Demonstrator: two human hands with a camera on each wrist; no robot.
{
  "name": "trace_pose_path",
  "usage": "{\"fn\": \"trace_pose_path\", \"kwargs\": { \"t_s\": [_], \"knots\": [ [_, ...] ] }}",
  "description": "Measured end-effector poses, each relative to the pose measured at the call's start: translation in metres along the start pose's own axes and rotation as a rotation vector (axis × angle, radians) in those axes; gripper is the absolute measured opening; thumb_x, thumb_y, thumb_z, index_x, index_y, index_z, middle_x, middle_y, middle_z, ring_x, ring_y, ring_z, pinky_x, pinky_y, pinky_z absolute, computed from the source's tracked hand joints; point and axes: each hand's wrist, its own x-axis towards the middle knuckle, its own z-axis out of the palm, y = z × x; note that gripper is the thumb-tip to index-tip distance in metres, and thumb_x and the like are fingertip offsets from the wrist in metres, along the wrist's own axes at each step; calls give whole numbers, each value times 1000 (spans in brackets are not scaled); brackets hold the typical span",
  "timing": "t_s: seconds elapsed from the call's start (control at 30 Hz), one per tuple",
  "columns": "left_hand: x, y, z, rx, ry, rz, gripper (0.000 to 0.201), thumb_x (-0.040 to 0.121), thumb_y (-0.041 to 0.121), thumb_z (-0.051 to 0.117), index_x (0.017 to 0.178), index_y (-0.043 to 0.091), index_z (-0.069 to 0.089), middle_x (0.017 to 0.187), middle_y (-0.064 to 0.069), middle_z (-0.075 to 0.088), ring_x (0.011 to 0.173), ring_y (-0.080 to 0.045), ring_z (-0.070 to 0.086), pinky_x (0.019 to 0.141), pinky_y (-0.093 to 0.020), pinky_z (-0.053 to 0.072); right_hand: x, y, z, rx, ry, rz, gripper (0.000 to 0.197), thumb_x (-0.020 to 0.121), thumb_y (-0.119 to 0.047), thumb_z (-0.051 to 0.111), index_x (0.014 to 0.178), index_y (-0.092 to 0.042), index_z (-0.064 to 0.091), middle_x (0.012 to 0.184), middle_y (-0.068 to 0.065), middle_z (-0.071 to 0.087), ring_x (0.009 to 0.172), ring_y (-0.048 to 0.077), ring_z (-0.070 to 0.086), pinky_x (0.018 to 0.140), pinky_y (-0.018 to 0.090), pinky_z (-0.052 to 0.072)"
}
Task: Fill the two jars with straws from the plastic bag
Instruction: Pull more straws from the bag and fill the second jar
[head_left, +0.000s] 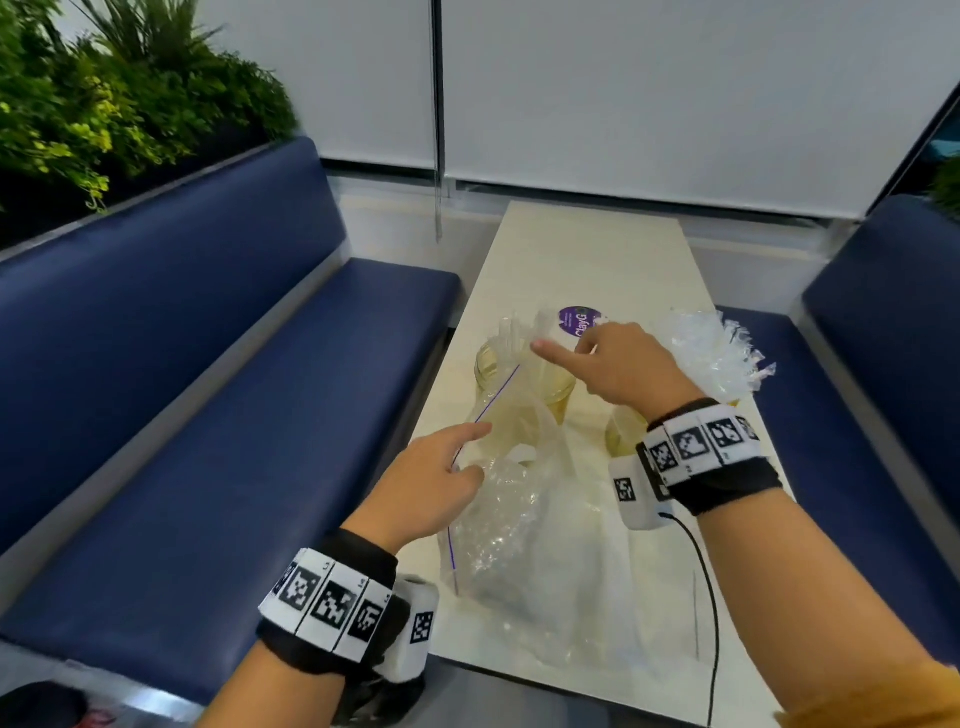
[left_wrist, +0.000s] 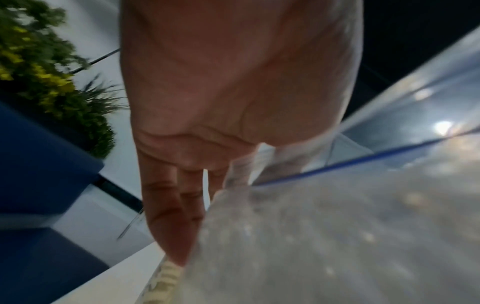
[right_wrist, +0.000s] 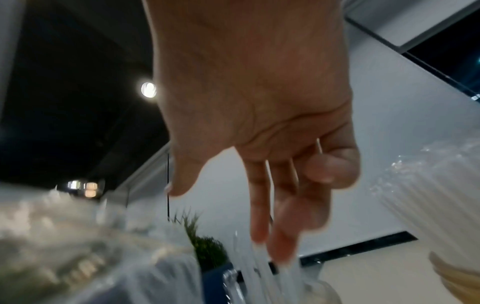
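Observation:
A clear plastic zip bag (head_left: 519, 519) with a blue seal line lies crumpled on the pale table (head_left: 587, 249). My left hand (head_left: 475, 449) rests at its rim, fingers (left_wrist: 166, 216) straight along the outside and the thumb showing through the plastic (left_wrist: 337, 226). Beyond the bag stands a glass jar (head_left: 488, 366) holding a few clear straws (head_left: 511, 332). My right hand (head_left: 561, 348) hovers over them, fingers (right_wrist: 259, 205) loosely extended and empty, tips at the straw tops (right_wrist: 259, 267). The second jar (head_left: 621, 431), half hidden by my right wrist, is packed with straws (head_left: 711, 353).
A purple round label (head_left: 579, 319) lies behind the first jar. Blue padded benches (head_left: 234, 415) flank the narrow table on both sides, with plants (head_left: 104, 104) behind the left one. A black cable (head_left: 711, 597) trails from my right wrist across the table's near right corner.

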Motion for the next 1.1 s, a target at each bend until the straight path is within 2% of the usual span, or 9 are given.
{"fn": "trace_pose_path", "kwargs": {
  "t_s": [0.07, 0.2, 0.33, 0.63, 0.7, 0.8, 0.9, 1.0, 1.1],
  "knots": [
    [1, 13, 1, 26, -38, -5, 59, 92, 10, 49, 145, 34, 45, 110, -13, 68, 88, -27, 67, 75, -36, 52, -16, 1, -11, 51, -204, -28, 76, 67, -93, 41, 86, -24, 65, 64, -3, 73, 57, 13, 70, 69, 33, 55],
    [2, 35, 8, -150, -112, -7, 66, 87, -1, 46, 144, 34, 47, 76, -9, 67, 51, -23, 61, 62, -36, 57, -36, 9, -24, 103, -323, -126, 48, 86, -67, 55, 94, -21, 66, 66, 0, 74, 54, 16, 71, 56, 31, 55],
    [-2, 57, 5, -336, -133, 15, 61, 86, -9, 46, 137, 23, 54, 123, -5, 65, 48, -22, 58, 56, -31, 53, -43, 17, -42, 183, -256, -155, 17, 98, -20, 54, 94, -13, 70, 62, 8, 72, 51, 22, 68, 55, 31, 56],
    [-24, 69, -31, -321, 106, 58, 53, 89, -6, 40, 134, 16, 58, 130, 13, 59, 52, -20, 56, 49, -30, 48, -44, 6, -36, -46, -66, -214, 15, 92, -31, 61, 103, -27, 69, 76, -10, 69, 66, 9, 65, 69, 30, 54],
    [-27, 62, -28, -282, 108, 33, 54, 89, -4, 41, 136, 18, 57, 113, 9, 65, 52, -20, 58, 51, -30, 50, -47, 2, -29, -135, 1, -247, 34, 83, -45, 71, 112, -29, 62, 90, -11, 62, 83, 12, 58, 71, 31, 46],
    [-27, 51, -22, -246, 110, -16, 58, 89, -3, 41, 140, 21, 53, 78, 7, 63, 54, -22, 60, 53, -31, 53, -59, -20, -29, -114, 214, -332, 32, 78, -58, 70, 84, -28, 60, 78, -11, 58, 77, 14, 56, 66, 30, 45],
    [-26, 43, -18, -204, 115, -7, 59, 90, -3, 42, 143, 21, 50, 68, -2, 62, 53, -20, 60, 50, -34, 56, -76, -48, -17, -99, 64, -495, 40, 88, -58, 56, 76, -23, 69, 74, -7, 66, 75, 15, 62, 68, 32, 52],
    [-27, 36, -14, -158, 133, -4, 59, 91, -2, 45, 145, 20, 48, 68, -6, 64, 48, -14, 56, 49, -34, 56, -85, -60, 21, -182, -163, -605, 34, 96, -45, 43, 104, -28, 71, 108, -2, 69, 100, 21, 62, 82, 37, 50],
    [-25, 29, -12, -108, 168, 9, 60, 90, -2, 46, 146, 19, 46, 111, -22, 67, 52, -11, 61, 53, -30, 56, -84, -58, 53, -270, -194, -581, 48, 100, -46, 27, 103, -23, 70, 102, 4, 68, 99, 27, 62, 75, 36, 42]
  ]
}}
